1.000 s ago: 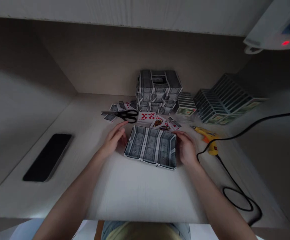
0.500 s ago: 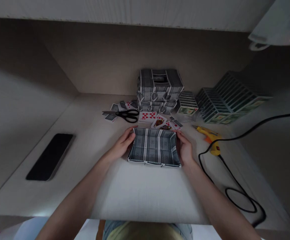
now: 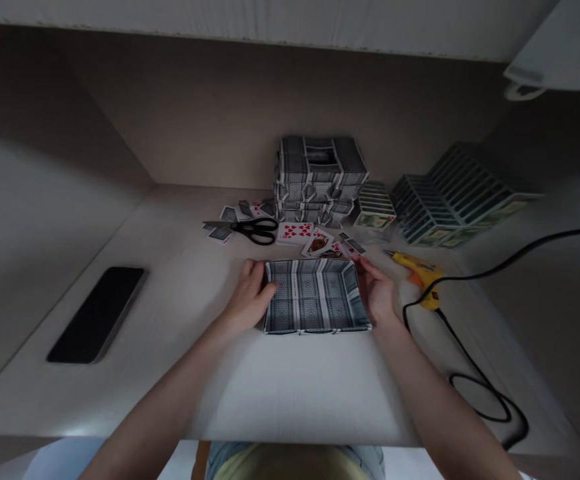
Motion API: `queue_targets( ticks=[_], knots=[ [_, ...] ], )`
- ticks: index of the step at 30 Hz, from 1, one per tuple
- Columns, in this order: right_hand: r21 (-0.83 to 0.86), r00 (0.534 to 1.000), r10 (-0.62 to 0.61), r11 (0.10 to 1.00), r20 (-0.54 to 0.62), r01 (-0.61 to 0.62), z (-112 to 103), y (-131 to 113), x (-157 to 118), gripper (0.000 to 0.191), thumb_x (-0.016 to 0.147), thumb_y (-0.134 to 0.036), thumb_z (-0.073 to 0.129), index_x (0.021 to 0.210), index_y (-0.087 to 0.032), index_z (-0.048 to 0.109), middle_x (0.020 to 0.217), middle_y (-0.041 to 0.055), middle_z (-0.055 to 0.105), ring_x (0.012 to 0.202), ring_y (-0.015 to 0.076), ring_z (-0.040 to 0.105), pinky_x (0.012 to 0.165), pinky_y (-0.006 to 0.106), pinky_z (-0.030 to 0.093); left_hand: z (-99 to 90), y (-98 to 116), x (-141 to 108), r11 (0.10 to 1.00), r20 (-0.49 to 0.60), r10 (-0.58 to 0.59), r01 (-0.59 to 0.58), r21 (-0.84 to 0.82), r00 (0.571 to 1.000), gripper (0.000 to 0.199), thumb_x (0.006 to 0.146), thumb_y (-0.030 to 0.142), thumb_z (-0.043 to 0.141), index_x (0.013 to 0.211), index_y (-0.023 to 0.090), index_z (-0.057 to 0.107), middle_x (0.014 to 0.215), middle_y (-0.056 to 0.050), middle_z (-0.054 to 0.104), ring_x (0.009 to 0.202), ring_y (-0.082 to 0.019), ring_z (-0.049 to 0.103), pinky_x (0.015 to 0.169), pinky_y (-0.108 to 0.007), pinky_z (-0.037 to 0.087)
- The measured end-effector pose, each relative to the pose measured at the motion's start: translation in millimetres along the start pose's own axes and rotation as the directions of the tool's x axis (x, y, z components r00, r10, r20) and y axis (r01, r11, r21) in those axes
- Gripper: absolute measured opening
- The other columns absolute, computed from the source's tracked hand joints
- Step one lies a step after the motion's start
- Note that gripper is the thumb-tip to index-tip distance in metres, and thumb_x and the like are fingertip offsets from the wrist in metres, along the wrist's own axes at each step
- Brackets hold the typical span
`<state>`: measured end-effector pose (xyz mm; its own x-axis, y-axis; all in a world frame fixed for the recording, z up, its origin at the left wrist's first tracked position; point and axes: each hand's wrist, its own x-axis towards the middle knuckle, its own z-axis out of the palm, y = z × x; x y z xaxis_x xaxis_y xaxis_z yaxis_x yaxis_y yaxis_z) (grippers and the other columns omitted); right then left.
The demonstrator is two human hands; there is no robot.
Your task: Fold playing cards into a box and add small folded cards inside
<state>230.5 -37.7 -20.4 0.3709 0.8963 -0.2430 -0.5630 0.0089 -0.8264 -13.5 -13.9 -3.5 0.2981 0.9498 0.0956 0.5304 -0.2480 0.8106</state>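
An open box made of playing cards (image 3: 313, 300), with grey patterned card backs inside, sits low over the table between my hands. Its open side faces up towards me. My left hand (image 3: 250, 293) grips the left wall, the thumb inside over the rim and the other fingers outside. On the right side, my right hand (image 3: 377, 293) lies closed against the outer wall; part of its fingers is hidden behind the box. Just beyond the box lie loose face-up playing cards (image 3: 319, 242) and a pair of black-handled scissors (image 3: 255, 231).
A larger card-built box (image 3: 320, 180) with a slot on top stands at the back wall. Stacks of green-edged cards (image 3: 430, 210) are right of it. A yellow glue gun (image 3: 423, 273) with a looping black cord (image 3: 475, 380) lies right; a phone (image 3: 97, 313) lies left.
The card box has shifted slightly right and turned a little, its left side now nearer upright. My left thumb has moved over the rim to the inside.
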Motion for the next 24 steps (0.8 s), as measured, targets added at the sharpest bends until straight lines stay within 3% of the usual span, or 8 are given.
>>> queue_targets(
  ticks=[5, 15, 19, 24],
  knots=[
    [-0.008, 0.997, -0.021, 1.0, 0.069, 0.022, 8.1, -3.1, -5.8, 0.018, 0.071, -0.033, 0.056, 0.085, -0.024, 0.063, 0.09, 0.0, 0.067, 0.094, 0.0221, 0.058, 0.081, 0.039, 0.044, 2.9, -4.1, -0.4, 0.998, -0.079, 0.064, -0.065, -0.005, 0.995, 0.014, 0.081, 0.024, 0.039, 0.088, 0.016, 0.048, 0.105, -0.008, 0.036, 0.11, -0.023, 0.037, 0.1, -0.037, 0.031],
    [-0.148, 0.992, -0.059, 0.986, 0.109, 0.075, 13.1, -3.1, -12.5, 0.039, 0.073, -0.042, 0.058, 0.106, -0.023, 0.06, 0.107, 0.0025, 0.065, 0.106, 0.0237, 0.055, 0.094, 0.04, 0.037, 3.3, -2.4, 2.8, 0.995, -0.182, 0.03, -0.048, -0.093, 0.983, 0.026, 0.076, 0.02, 0.041, 0.099, 0.019, 0.053, 0.102, -0.006, 0.04, 0.108, -0.022, 0.039, 0.1, -0.038, 0.03],
    [-0.125, 0.983, -0.072, 0.988, 0.167, 0.093, 16.0, -4.5, -18.0, 0.042, 0.076, -0.043, 0.054, 0.112, -0.023, 0.057, 0.113, 0.0041, 0.062, 0.112, 0.0249, 0.052, 0.095, 0.043, 0.037, 0.9, 7.2, -1.3, 0.981, -0.143, -0.013, -0.015, -0.195, 0.99, 0.033, 0.07, 0.022, 0.048, 0.103, 0.02, 0.054, 0.104, -0.005, 0.041, 0.109, -0.022, 0.039, 0.101, -0.039, 0.027],
    [-0.117, 0.956, -0.142, 0.977, 0.255, 0.177, 20.3, -6.2, -28.4, 0.046, 0.081, -0.045, 0.045, 0.121, -0.024, 0.05, 0.121, 0.0046, 0.058, 0.117, 0.0234, 0.048, 0.1, 0.044, 0.033, -2.7, 13.9, -7.3, 0.92, -0.098, -0.01, -0.029, -0.39, 0.995, 0.056, 0.061, 0.02, 0.053, 0.117, 0.021, 0.044, 0.112, -0.005, 0.043, 0.11, -0.025, 0.04, 0.098, -0.039, 0.029]
  ],
)
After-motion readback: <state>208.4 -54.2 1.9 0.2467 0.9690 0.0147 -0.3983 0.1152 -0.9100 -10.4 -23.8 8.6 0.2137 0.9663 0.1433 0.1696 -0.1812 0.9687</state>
